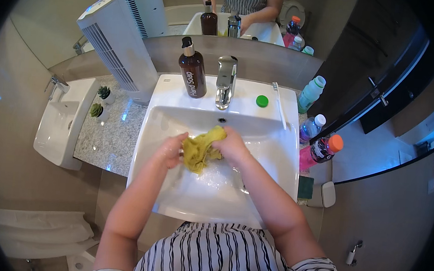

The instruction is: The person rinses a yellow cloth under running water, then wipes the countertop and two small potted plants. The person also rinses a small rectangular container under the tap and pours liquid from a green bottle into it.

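A crumpled, wet-looking yellow cloth (pixel 201 149) is stretched between my hands above the basin of a white sink (pixel 212 205). My right hand (pixel 232 146) grips its upper right end. At its left edge, my left hand (pixel 170 150) holds the fabric, with some fingertips hidden behind it. Water glistens on the basin floor below the cloth. Behind the basin stands a chrome faucet (pixel 226 81), straight beyond my hands. The drain is partly hidden by my right forearm.
On the sink ledge are a brown soap pump bottle (pixel 193 73), a green cap (pixel 262 101) and a white toothbrush (pixel 279 106). Several bottles, including an orange-capped one (pixel 319 152), and a green scouring pad (pixel 305 187) line the right side. A white tower fan (pixel 115 45) stands left.
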The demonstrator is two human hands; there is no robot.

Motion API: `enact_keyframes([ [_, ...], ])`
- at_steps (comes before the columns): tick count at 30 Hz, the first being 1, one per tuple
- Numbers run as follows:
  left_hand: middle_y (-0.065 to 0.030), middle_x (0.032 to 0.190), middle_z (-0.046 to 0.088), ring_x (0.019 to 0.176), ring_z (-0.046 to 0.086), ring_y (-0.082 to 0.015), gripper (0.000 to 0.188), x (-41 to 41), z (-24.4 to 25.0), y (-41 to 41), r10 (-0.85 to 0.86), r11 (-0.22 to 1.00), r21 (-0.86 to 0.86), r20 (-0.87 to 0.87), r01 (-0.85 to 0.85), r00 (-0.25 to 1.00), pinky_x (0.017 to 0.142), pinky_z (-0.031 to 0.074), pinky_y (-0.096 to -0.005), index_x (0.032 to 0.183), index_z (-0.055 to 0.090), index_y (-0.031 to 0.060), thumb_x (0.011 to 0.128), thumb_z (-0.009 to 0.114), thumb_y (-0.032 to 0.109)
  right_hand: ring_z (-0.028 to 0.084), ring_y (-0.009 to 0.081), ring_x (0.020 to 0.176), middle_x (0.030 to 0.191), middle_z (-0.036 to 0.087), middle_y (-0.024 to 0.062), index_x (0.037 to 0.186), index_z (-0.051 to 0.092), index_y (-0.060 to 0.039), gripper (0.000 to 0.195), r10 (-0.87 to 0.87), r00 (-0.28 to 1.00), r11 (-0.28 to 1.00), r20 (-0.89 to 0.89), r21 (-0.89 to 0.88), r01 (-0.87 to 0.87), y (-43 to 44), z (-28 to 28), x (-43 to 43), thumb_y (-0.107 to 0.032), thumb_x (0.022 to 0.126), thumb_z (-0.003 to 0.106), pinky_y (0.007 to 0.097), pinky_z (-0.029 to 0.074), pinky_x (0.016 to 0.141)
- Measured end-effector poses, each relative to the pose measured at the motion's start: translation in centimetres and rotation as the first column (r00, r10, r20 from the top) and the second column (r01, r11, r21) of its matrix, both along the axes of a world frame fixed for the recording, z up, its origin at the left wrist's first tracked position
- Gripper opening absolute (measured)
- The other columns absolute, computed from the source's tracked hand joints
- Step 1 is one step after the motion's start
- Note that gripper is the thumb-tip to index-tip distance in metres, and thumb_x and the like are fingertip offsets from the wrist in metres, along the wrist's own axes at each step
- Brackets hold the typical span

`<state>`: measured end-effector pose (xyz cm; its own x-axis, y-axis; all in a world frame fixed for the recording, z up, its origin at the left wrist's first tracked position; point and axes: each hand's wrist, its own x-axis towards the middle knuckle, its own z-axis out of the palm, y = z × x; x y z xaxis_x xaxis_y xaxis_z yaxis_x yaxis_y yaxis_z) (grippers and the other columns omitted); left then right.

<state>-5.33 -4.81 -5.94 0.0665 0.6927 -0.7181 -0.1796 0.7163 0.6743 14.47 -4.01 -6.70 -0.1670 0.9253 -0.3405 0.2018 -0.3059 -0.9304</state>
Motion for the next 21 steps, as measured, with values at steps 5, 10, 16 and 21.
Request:
enact_keyframes([
  [5, -0.015, 0.12, 0.054, 0.106, 0.057, -0.0323, 0.048, 2.5, 0.4, -1.8, 0.094, 0.99, -0.13, 0.326, -0.054, 0.941, 0.089, 0.047, -0.0516, 0.122, 0.051, 0.0065, 0.094, 0.04, 0.044, 0.062, 0.0266, 0.097, 0.108, 0.06, 0.0147, 0.118, 0.051, -0.0007, 0.053, 0.253, 0.944, 0.967, -0.212, 0.027, -0.253, -2.8, 3.1, -1.0, 0.0, 0.068, 0.066, 0.0341, 0.051, 0.078],
  [10, -0.013, 0.12, 0.055, 0.107, 0.056, -0.0291, 0.044, 3.0, -0.7, -2.9, 0.353, 0.935, -0.197, 0.582, -0.293, 0.733, 0.088, 0.048, -0.0475, 0.121, 0.05, 0.0041, 0.092, 0.032, 0.031, 0.054, 0.0284, 0.11, 0.114, 0.058, 0.0124, 0.116, 0.052, -0.0063, 0.039, -0.229, 0.453, 0.946, -0.861, -0.307, -0.105, -2.2, 0.6, 1.2, -0.029, 0.085, 0.053, 0.042, 0.043, 0.094],
  [16, -0.0137, 0.123, 0.054, 0.112, 0.054, -0.0307, 0.047, 5.0, 0.6, -3.5, 0.18, 0.982, -0.079, 0.674, -0.172, 0.717, 0.091, 0.046, -0.0487, 0.124, 0.05, 0.0051, 0.091, 0.031, 0.032, 0.052, 0.0313, 0.113, 0.119, 0.056, 0.0145, 0.117, 0.051, -0.0065, 0.043, -0.488, 0.278, 0.852, -0.827, -0.521, -0.055, -2.9, -1.3, -0.4, -0.041, 0.09, 0.051, 0.0464, 0.04, 0.099],
  [21, -0.015, 0.121, 0.053, 0.11, 0.055, -0.0304, 0.05, 4.8, 1.1, -3.4, 0.331, 0.939, -0.25, 0.457, -0.238, 0.826, 0.095, 0.043, -0.0474, 0.126, 0.047, 0.0053, 0.093, 0.035, 0.04, 0.053, 0.0284, 0.113, 0.119, 0.056, 0.0147, 0.109, 0.054, -0.0063, 0.026, -0.281, 0.522, 0.957, -0.806, -0.198, 0.21, -2.2, -1.7, -0.6, -0.025, 0.091, 0.057, 0.0422, 0.042, 0.098],
])
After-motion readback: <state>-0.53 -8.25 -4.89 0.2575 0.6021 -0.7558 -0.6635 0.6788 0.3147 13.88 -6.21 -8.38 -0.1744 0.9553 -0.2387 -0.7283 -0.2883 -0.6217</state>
